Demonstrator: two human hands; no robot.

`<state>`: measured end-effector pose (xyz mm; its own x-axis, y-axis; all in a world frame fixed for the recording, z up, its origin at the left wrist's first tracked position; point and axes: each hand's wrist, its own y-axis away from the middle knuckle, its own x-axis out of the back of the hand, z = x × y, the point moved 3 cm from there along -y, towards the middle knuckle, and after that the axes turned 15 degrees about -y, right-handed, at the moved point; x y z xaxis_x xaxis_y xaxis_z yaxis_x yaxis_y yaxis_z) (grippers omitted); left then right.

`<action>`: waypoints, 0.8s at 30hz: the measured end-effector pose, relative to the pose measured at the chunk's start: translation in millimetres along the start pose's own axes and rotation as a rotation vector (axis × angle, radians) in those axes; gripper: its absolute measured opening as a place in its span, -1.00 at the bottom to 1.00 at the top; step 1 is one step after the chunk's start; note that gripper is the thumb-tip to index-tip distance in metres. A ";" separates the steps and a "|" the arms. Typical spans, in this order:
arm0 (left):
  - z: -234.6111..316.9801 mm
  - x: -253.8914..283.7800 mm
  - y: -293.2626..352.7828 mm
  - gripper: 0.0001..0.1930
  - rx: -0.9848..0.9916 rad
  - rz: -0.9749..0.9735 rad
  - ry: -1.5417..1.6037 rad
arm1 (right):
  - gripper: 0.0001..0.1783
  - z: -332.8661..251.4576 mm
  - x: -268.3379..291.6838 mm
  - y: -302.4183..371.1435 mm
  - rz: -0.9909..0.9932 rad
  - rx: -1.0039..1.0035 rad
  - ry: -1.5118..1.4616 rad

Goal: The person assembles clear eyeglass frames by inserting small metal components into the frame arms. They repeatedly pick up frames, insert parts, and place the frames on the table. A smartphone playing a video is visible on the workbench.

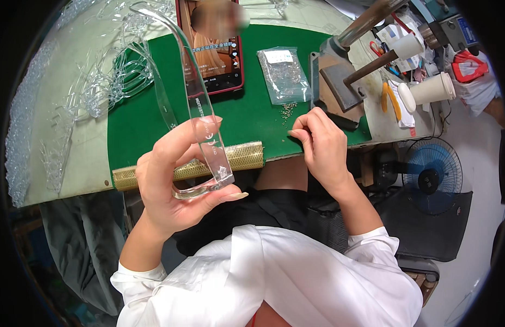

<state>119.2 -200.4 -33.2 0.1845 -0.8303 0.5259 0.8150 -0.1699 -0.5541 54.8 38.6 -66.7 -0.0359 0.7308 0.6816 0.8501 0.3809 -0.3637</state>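
Note:
Raised over the table's near edge, my left hand is closed around a clear plastic glasses frame. One long temple arm of the frame points up and away, with small printed marks on its side. Thumb and fingers grip the frame near its hinge corner. My right hand is low over the green mat, thumb and forefinger pinched together. Whatever lies between those fingertips is too small to make out. Just beyond them is a loose scatter of tiny metal parts, beside a clear plastic bag of similar small pieces.
Clear glasses frames lie heaped on the left. A phone stands at the back. A gold mesh-patterned strip runs along the near edge. On the right are a metal hand press, yellow-handled tool, cup and fan.

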 end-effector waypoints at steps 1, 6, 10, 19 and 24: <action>-0.2 0.0 -0.1 -0.17 0.000 -0.001 0.003 | -0.87 0.1 -0.1 -0.5 -0.008 0.010 0.005; 2.4 -1.2 0.0 -0.14 -0.020 -0.009 0.042 | -0.85 -5.8 -0.8 1.1 -0.016 0.045 0.060; 10.3 -7.6 -8.7 -0.12 -0.165 -0.030 0.069 | -0.86 -3.9 -3.0 3.2 0.000 0.077 0.087; 42.2 -56.8 -48.1 -0.19 0.154 -0.302 0.376 | -0.76 -53.8 64.6 -27.1 0.045 0.396 -0.533; 44.7 -69.3 -48.8 -0.21 0.148 -0.300 0.397 | -0.71 -69.0 73.3 -27.6 0.018 0.537 -0.347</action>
<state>91.2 -110.8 -13.7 -0.2683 -0.8989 0.3463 0.8742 -0.3782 -0.3044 64.9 42.6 37.2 -0.2682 0.8465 0.4599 0.4735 0.5315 -0.7023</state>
